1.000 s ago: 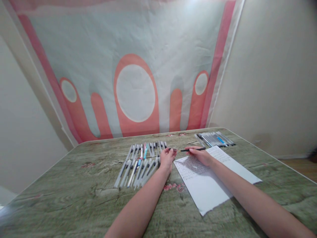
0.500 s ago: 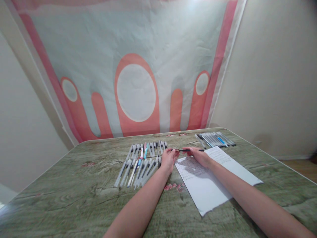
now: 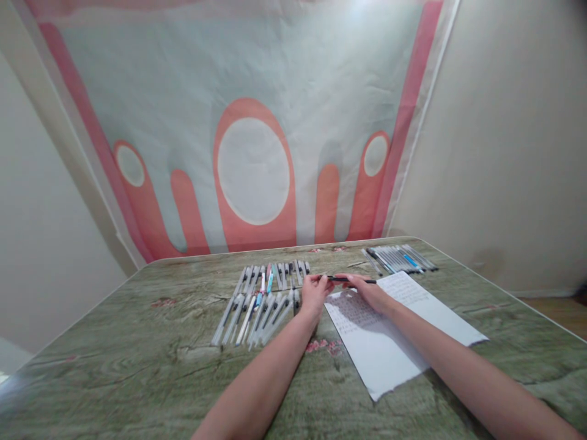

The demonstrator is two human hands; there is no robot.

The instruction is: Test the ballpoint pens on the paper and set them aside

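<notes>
A slim black pen (image 3: 340, 279) lies level between my two hands, just beyond the top left edge of a written sheet of paper (image 3: 389, 354). My left hand (image 3: 315, 292) is closed on its left end. Farther along, the fingers of my right hand (image 3: 364, 287) pinch the pen's barrel, and its dark end sticks out to the right. Left of my left hand, several clear pen barrels and caps lie in two rows, the nearer row (image 3: 252, 318) and the farther row (image 3: 257, 278). The pen's left tip is hidden by my fingers.
At the back right, a row of thin pens or refills (image 3: 403, 259) lies side by side, one bright blue. Everything rests on a wood-patterned table (image 3: 114, 354). A coral-and-grey patterned sheet (image 3: 307, 79) hangs behind it.
My hands have drawn slightly closer together along the pen. The pen's right end has dipped a little. The paper and the rows of pens lie as before.
</notes>
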